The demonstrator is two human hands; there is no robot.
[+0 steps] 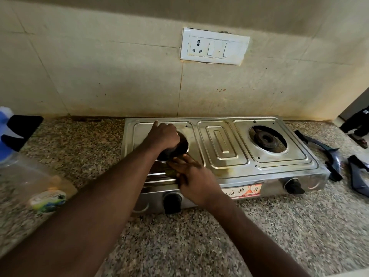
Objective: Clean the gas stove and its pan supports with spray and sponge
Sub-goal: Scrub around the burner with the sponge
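**Steel stove, both hands at the left burner**

Steel-topped and shiny, the 2-burner gas stove [221, 154] sits on a speckled granite counter [179, 236] against a tiled wall [99, 76]. Both pan supports are off it: 2 dark pan supports [327, 156] lie on the counter just right of the stove, one beside the other.

The left hand [162, 135] reaches over the left burner opening, fingers curled down around the dark burner cap [173, 151], with the index finger stretched out toward the back of the stove. The right hand [191, 176] rests on the stove top just in front of that opening, fingers held together and pressed flat; something small and greenish shows under them, but whether it is the sponge cannot be told.

The right burner [266, 139] stands uncovered. 2 black knobs [172, 200] sit on the front panel. A clear spray bottle [24, 168] with a blue top stands at the left edge, well apart from the stove. A white socket plate [214, 47] is fixed on the wall above.
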